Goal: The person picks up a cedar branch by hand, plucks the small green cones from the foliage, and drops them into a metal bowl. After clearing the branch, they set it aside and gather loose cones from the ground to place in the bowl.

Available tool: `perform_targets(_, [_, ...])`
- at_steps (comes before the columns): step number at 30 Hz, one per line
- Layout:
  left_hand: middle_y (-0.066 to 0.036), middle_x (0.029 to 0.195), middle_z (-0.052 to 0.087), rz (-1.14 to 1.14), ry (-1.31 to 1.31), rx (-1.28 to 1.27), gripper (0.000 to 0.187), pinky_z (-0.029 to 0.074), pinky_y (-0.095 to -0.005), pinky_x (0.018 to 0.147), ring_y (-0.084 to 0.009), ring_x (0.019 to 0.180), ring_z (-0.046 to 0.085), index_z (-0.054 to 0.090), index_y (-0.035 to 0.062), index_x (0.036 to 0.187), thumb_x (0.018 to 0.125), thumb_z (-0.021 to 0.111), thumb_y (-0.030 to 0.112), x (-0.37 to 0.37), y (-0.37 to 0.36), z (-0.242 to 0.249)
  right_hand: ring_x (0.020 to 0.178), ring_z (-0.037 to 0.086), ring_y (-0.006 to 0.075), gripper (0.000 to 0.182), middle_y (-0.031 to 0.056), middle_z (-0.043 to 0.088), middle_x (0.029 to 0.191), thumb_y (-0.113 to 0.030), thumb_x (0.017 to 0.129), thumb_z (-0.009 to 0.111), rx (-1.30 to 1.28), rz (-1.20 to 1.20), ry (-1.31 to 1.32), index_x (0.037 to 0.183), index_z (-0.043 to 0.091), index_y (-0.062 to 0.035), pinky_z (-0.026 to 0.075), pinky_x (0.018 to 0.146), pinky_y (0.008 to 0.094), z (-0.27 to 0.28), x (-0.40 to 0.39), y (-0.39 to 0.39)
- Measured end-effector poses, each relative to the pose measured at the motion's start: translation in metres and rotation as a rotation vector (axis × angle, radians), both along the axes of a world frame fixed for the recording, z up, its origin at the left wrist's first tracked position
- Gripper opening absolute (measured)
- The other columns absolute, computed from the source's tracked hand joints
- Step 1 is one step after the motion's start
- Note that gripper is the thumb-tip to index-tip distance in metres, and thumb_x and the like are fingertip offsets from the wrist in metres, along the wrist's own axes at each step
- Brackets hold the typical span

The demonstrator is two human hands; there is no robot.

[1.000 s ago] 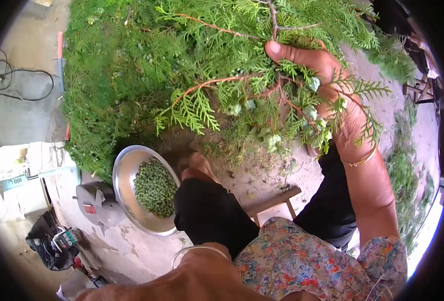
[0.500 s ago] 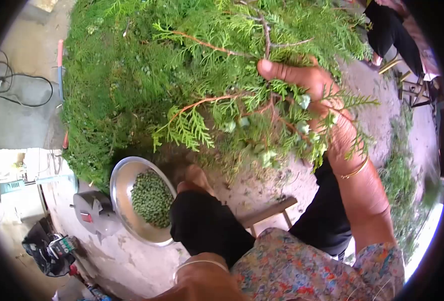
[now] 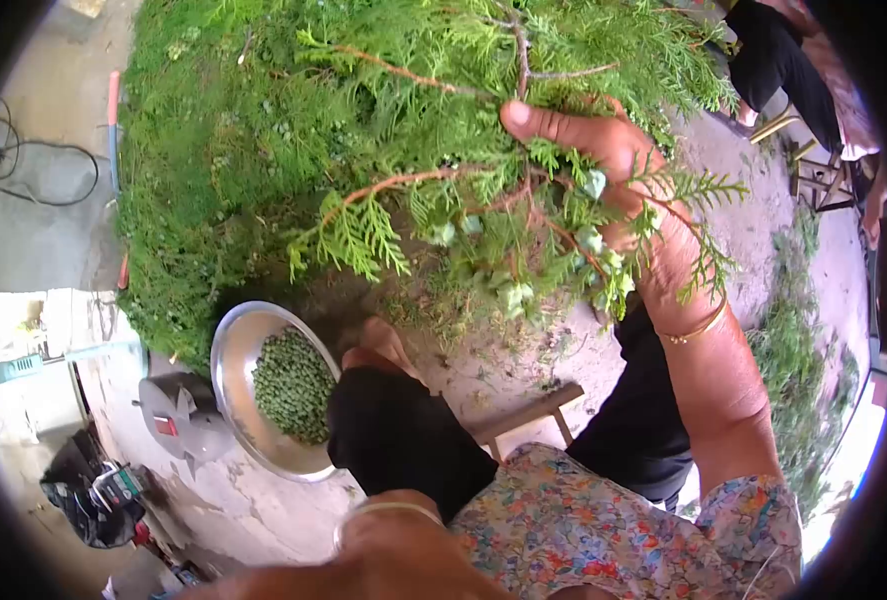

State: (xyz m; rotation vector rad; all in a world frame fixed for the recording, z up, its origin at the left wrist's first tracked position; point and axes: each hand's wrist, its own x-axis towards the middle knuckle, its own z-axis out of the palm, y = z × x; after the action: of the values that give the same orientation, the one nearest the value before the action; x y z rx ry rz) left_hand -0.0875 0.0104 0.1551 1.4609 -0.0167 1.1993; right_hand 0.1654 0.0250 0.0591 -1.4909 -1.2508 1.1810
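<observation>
My right hand (image 3: 628, 190) is closed round a branch (image 3: 483, 190) of scaly green foliage, thumb laid across the twigs, holding it up in front of me. Pale green cones (image 3: 513, 295) hang in a cluster from the branch just below my fingers. The branch lies against a big heap of the same greenery (image 3: 223, 150) that fills the ground ahead.

My left hand (image 3: 393, 550) sits low at the bottom edge, close to my body, back of the hand up, a bangle at the wrist. I cannot tell whether it holds anything or how its fingers are set.

Below the heap, on the ground by my left knee (image 3: 393, 440), stands a metal bowl (image 3: 233, 380) with a mound of small green seeds (image 3: 293, 385) in it. A grey iron (image 3: 173, 420) lies just beside the bowl. The edge of a wooden stool (image 3: 528, 410) shows between my legs. Far left, a black cable (image 3: 33, 170) curls on the concrete.
</observation>
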Motion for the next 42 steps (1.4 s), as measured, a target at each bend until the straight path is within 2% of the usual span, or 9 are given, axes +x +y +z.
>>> perform_targets(3, [-0.011, 0.073, 0.048, -0.017, -0.016, -0.014, 0.007, 0.04, -0.0273, 0.051, -0.0174, 0.066, 0.047, 0.05, -0.0012, 0.074, 0.067, 0.054, -0.001, 0.0, 0.002, 0.002, 0.082, 0.059, 0.0175, 0.058, 0.0129, 0.066, 0.09, -0.049, 0.074, 0.068, 0.178, -0.072, -0.07, 0.098, 0.064, 0.0036, 0.042, 0.083, 0.0316, -0.001, 0.001, -0.006])
perform_targets(7, [-0.011, 0.074, 0.047, -0.007, -0.036, -0.001, 0.008, 0.04, -0.0273, 0.051, -0.0173, 0.066, 0.046, 0.05, -0.0012, 0.074, 0.067, 0.054, -0.001, -0.003, 0.006, 0.004, 0.107, 0.055, 0.0232, 0.03, 0.0137, 0.064, 0.107, -0.036, 0.087, 0.056, 0.131, -0.032, -0.287, 0.104, 0.067, -0.0146, 0.024, 0.107, 0.037, 0.008, 0.0, -0.005])
perform_targets(13, [-0.01, 0.074, 0.046, 0.04, -0.081, -0.056, 0.009, 0.039, -0.0273, 0.051, -0.0171, 0.067, 0.046, 0.049, -0.0013, 0.075, 0.067, 0.053, -0.001, -0.004, -0.008, 0.002, 0.094, 0.056, 0.0234, 0.059, 0.0168, 0.063, 0.099, -0.046, 0.073, 0.071, -0.1, -0.114, 0.162, 0.104, 0.062, 0.0032, 0.042, 0.085, 0.0401, 0.003, 0.005, -0.002])
perform_targets(27, [-0.01, 0.075, 0.043, 0.116, -0.201, -0.055, 0.011, 0.038, -0.0273, 0.052, -0.0167, 0.07, 0.044, 0.048, -0.0014, 0.076, 0.066, 0.053, -0.001, -0.018, -0.01, 0.006, 0.089, 0.061, 0.0198, 0.033, 0.0116, 0.067, 0.094, -0.025, 0.083, 0.063, 0.182, -0.208, -0.499, 0.113, 0.063, -0.0123, 0.047, 0.084, 0.0313, 0.009, 0.01, -0.008])
perform_targets(29, [-0.01, 0.076, 0.043, 0.159, -0.219, -0.081, 0.011, 0.037, -0.0273, 0.052, -0.0167, 0.07, 0.043, 0.048, -0.0014, 0.076, 0.066, 0.053, -0.001, -0.02, -0.019, 0.002, 0.089, 0.06, 0.0193, 0.031, 0.0112, 0.067, 0.095, -0.03, 0.085, 0.06, 0.217, -0.073, -0.459, 0.112, 0.064, -0.0134, 0.047, 0.084, 0.0317, 0.0, 0.022, -0.005])
perform_targets(31, [-0.01, 0.076, 0.043, 0.203, -0.233, -0.137, 0.012, 0.037, -0.0273, 0.053, -0.0166, 0.07, 0.043, 0.048, -0.0014, 0.076, 0.066, 0.053, -0.001, -0.02, -0.034, -0.001, 0.088, 0.061, 0.0203, 0.03, 0.0098, 0.067, 0.093, -0.032, 0.088, 0.055, 0.174, 0.139, 0.581, 0.112, 0.064, -0.016, 0.04, 0.094, 0.0337, -0.026, 0.036, 0.0])
perform_targets(33, [-0.009, 0.076, 0.042, 0.204, -0.275, -0.132, 0.012, 0.037, -0.0273, 0.053, -0.0166, 0.07, 0.043, 0.048, -0.0014, 0.076, 0.066, 0.053, -0.002, -0.017, -0.035, 0.0, 0.088, 0.06, 0.0198, 0.028, 0.0096, 0.067, 0.093, -0.029, 0.091, 0.05, 0.224, -0.078, -0.091, 0.113, 0.063, -0.0173, 0.03, 0.104, 0.0353, 0.013, 0.013, -0.017])
perform_targets(35, [-0.009, 0.076, 0.042, 0.201, -0.31, -0.074, 0.012, 0.037, -0.0273, 0.053, -0.0165, 0.071, 0.042, 0.047, -0.0015, 0.077, 0.065, 0.053, -0.002, -0.016, -0.031, 0.008, 0.08, 0.054, 0.0127, 0.133, 0.0053, 0.059, 0.094, -0.096, 0.035, 0.034, 0.238, -0.058, -0.165, 0.123, 0.052, 0.0006, 0.044, 0.074, 0.0298, 0.011, 0.019, -0.01])
perform_targets(42, [-0.009, 0.077, 0.041, 0.267, -0.388, -0.061, 0.013, 0.036, -0.0272, 0.053, -0.0163, 0.072, 0.041, 0.047, -0.0015, 0.077, 0.065, 0.053, -0.002, -0.025, -0.039, 0.009, 0.066, 0.054, 0.013, 0.037, 0.0053, 0.062, 0.072, -0.039, 0.08, 0.067, 0.132, -0.176, -0.036, 0.088, 0.065, -0.0028, 0.04, 0.075, 0.0277, 0.002, 0.022, -0.002])
